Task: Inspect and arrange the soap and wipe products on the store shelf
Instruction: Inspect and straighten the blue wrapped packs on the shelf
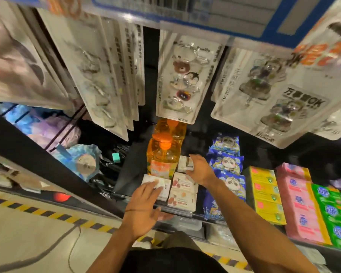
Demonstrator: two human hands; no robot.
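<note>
My left hand (pixel 144 201) lies with straight fingers on a white soap box (pixel 164 187) at the front of the dark shelf (pixel 130 168). My right hand (pixel 200 169) grips a second white soap box (pixel 183 164) further back, beside an orange pump bottle (pixel 161 156). Between the hands lie two white soap boxes with red print (pixel 183 192). To the right, blue panda wipe packs (pixel 227 166) stand in a row.
Yellow (pixel 266 196), pink (pixel 297 200) and green (pixel 333 215) soap packs fill the shelf's right side. Carded hook packs (pixel 183 79) hang low above the shelf. Bagged items (pixel 81 160) sit at left. Hazard-striped floor tape (pixel 37 210) runs below.
</note>
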